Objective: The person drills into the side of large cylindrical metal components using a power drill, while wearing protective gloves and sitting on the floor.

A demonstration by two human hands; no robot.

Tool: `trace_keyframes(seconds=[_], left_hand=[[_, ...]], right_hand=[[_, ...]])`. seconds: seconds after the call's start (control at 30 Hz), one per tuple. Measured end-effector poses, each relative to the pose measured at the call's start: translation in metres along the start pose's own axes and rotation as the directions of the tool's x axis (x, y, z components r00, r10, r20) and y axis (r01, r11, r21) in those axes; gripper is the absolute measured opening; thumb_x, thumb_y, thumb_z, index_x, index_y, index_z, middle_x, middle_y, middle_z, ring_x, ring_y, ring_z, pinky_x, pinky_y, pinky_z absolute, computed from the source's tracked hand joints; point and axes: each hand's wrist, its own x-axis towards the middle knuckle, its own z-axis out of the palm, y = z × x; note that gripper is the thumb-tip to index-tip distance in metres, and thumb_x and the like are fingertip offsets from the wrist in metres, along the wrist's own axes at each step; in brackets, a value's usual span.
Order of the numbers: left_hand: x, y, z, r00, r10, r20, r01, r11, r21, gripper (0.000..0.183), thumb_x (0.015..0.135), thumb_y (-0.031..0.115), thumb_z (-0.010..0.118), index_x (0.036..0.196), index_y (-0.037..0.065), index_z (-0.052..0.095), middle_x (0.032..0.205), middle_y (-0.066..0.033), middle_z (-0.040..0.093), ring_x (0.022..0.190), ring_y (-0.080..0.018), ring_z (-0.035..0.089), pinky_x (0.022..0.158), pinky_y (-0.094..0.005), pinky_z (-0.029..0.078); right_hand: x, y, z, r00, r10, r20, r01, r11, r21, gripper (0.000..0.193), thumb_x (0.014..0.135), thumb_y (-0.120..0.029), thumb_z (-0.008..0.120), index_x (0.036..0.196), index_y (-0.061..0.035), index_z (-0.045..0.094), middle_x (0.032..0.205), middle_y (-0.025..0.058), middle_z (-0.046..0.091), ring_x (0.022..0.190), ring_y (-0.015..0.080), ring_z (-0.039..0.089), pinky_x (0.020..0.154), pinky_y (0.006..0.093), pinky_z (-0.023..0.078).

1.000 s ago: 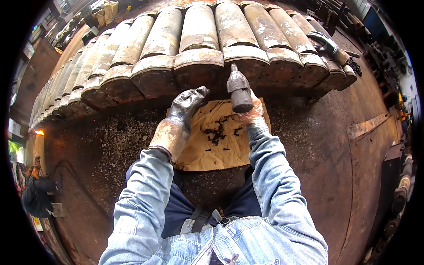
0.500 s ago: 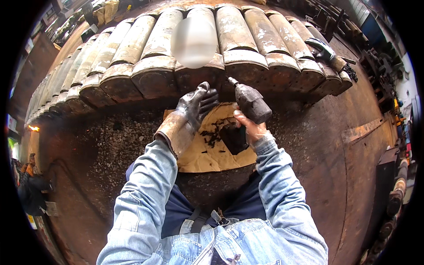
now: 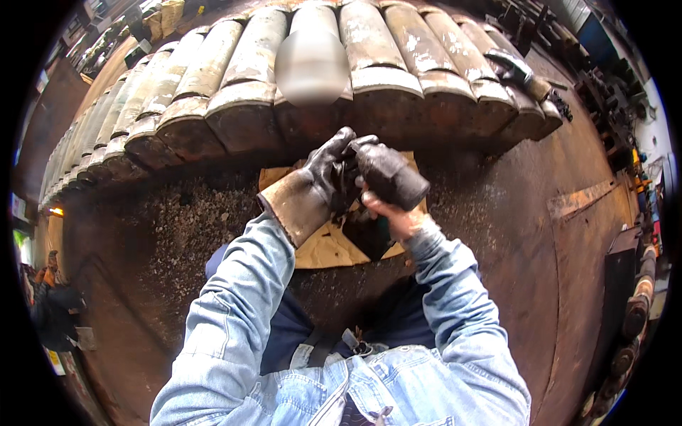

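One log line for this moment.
right hand: grips dark power tool | left hand: gloved, at tool's nose | brown sheet: below both hands | worn cylinders: in a row ahead

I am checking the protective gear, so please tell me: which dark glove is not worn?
The dark glove lying on the cylinders at the upper right; the other glove covers the left hand.

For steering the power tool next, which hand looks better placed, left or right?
Probably the right hand: it grips the power tool beneath its body, while the gloved left hand is up by the tool's nose.
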Motion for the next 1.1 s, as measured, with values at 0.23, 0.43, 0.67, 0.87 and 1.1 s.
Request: trace_keyframes(seconds=[0.23, 0.43, 0.67, 0.87, 1.1], left_hand=[[0.033, 0.007, -0.069, 0.82, 0.341, -0.459, -0.08, 0.864, 0.497, 0.032, 0.098, 0.03, 0.066, 0.117, 0.004, 0.065, 0.112, -0.0154, 0.071, 0.109, -0.0275, 0.067, 0.103, -0.0462, 0.05], [0.063, -0.012, -0.18, 0.937, 0.33, -0.113, 0.163, -0.127, 0.978, 0.036, 0.094, 0.031, 0.066, 0.12, 0.006, 0.067, 0.117, -0.013, 0.071, 0.113, -0.0268, 0.065, 0.103, -0.041, 0.048], [0.042, -0.059, -0.216, 0.812, 0.524, -0.258, 0.534, -0.486, 0.692, 0.055, 0.085, 0.046, 0.077, 0.126, 0.009, 0.067, 0.125, -0.013, 0.07, 0.113, -0.0294, 0.067, 0.1, -0.0372, 0.051], [0.066, -0.077, -0.237, 0.783, 0.258, -0.566, 0.565, -0.676, 0.473, 0.051, 0.094, 0.044, 0.065, 0.13, 0.008, 0.062, 0.144, -0.0153, 0.056, 0.133, -0.0327, 0.053, 0.113, -0.037, 0.042], [0.11, -0.102, -0.306, 0.78, 0.276, -0.561, 0.585, -0.638, 0.501, 0.048, 0.094, 0.042, 0.065, 0.13, 0.008, 0.063, 0.141, -0.0152, 0.058, 0.132, -0.0334, 0.054, 0.112, -0.0396, 0.042]], right_hand=[[-0.013, -0.036, -0.04, 0.992, 0.013, -0.126, -0.025, 0.995, -0.093, 0.045, 0.089, -0.006, 0.073, 0.132, -0.0039, 0.062, 0.102, 0.0021, 0.068, 0.073, 0.0093, 0.057, 0.065, 0.0256, 0.05], [-0.037, -0.065, -0.068, 0.957, -0.164, -0.24, 0.11, 0.969, -0.222, 0.03, 0.092, -0.006, 0.071, 0.121, -0.0031, 0.069, 0.098, 0.0021, 0.068, 0.071, 0.0096, 0.054, 0.064, 0.0266, 0.047], [-0.052, -0.072, -0.086, 0.957, 0.003, -0.29, -0.026, 0.997, -0.075, 0.041, 0.101, -0.009, 0.049, 0.139, 0.0079, 0.049, 0.084, 0.0018, 0.053, 0.075, 0.0113, 0.049, 0.076, 0.0267, 0.041], [-0.055, -0.068, -0.092, 0.951, 0.006, -0.309, -0.047, 0.991, -0.127, 0.047, 0.101, -0.014, 0.05, 0.141, 0.0084, 0.041, 0.082, 0.0033, 0.052, 0.076, 0.011, 0.048, 0.077, 0.0285, 0.039], [-0.049, -0.059, -0.09, 0.931, 0.068, -0.358, -0.116, 0.987, -0.115, 0.056, 0.098, -0.016, 0.055, 0.143, 0.0119, 0.035, 0.082, 0.0049, 0.052, 0.076, 0.0117, 0.048, 0.075, 0.03, 0.039]])
